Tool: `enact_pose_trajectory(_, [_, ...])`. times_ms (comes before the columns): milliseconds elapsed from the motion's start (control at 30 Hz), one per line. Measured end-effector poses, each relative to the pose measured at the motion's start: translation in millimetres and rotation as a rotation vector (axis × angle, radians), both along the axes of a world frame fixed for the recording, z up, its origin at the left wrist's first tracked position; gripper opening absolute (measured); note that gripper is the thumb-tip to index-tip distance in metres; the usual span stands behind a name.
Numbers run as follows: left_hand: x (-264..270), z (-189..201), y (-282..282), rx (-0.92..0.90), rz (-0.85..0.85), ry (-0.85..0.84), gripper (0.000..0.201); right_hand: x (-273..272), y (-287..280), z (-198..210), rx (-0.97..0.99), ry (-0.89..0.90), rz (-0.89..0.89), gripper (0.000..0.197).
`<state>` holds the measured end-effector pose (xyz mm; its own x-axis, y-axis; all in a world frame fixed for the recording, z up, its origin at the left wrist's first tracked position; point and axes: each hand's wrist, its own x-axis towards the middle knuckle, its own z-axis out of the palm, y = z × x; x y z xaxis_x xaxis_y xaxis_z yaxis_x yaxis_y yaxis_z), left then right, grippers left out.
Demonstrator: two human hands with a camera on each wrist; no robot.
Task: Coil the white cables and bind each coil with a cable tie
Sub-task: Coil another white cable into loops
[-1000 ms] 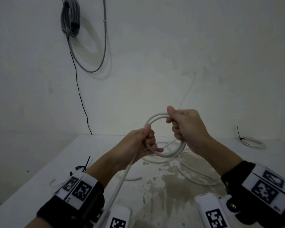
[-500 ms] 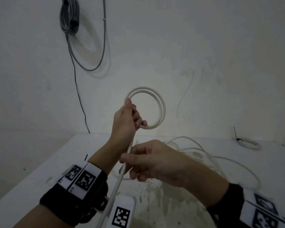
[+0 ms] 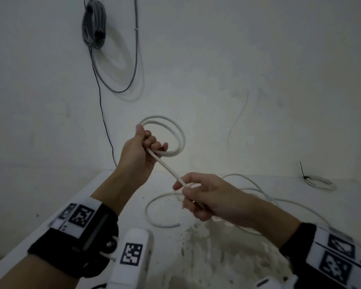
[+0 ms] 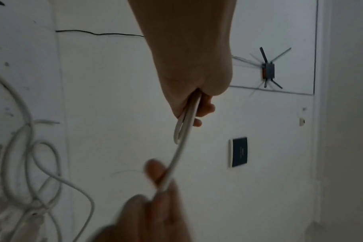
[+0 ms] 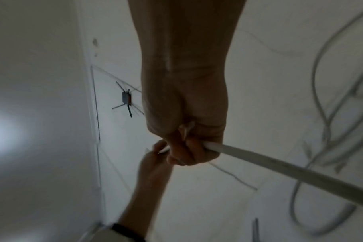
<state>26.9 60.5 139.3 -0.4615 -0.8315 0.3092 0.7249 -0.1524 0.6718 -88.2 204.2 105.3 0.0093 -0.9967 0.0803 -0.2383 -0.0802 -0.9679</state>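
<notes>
White cable: two loops so far, held up in the air in front of the wall, above the bench. Left hand has its fingers curled tight round the loop crossing. Right hand pinches the straight run just below, fingers curled round it; the tail trails off behind onto the bench in loose slack.

Handling, my read: light, semi-stiff, springy, so loops will want to open out; smooth jacket, so it should slide through the right fingers. Best hold is at the crossing, feeding slack from below.

Room: open air ahead and plenty of bench. Finished tied coil sits far right, well apart. Loose slack could snag on itself.
</notes>
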Motion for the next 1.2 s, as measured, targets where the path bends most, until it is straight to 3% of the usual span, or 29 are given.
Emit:
enact_pose_trajectory(167, [11,8,-3,0.034,-0.123,0.065,0.041,-41,-7,-9,-0.070,0.408,-0.114,0.019])
enact_pose_trajectory(267, [11,4,6,-0.026,-0.231,-0.024,0.041,-59,-13,-4,-0.078,0.799,-0.213,0.025])
enact_pose_trajectory(367, [10,-2,15,-0.124,-0.310,-0.179,0.040,-73,-17,6,-0.055,1.038,-0.314,0.048])
enact_pose_trajectory(533, [6,-12,21,-0.527,-0.146,-0.535,0.037,-91,-10,25,0.007,1.587,-0.517,0.072])
enact_pose_trajectory(667, [4,-19,22,-0.787,0.040,-0.773,0.038,-111,-3,22,0.003,1.803,-0.555,0.075])
enact_pose_trajectory(733, [3,-24,21,-0.910,0.140,-0.907,0.039,-123,0,17,-0.052,1.915,-0.530,0.067])
enact_pose_trajectory(800, [2,-29,20,-0.937,0.182,-0.968,0.039,-130,2,15,-0.180,2.027,-0.581,0.035])
enact_pose_trajectory(967, [3,-35,14,-0.523,-0.047,-0.653,0.039,-124,2,17,-0.585,1.936,-0.953,0.017])
enact_pose_trajectory(1067, [5,-33,14,-0.361,-0.158,-0.532,0.040,-121,2,19,-0.837,1.861,-0.958,0.013])
enact_pose_trajectory(1200, [6,-29,16,-0.310,-0.225,-0.531,0.039,-111,1,24,-1.082,1.779,-0.936,0.014])
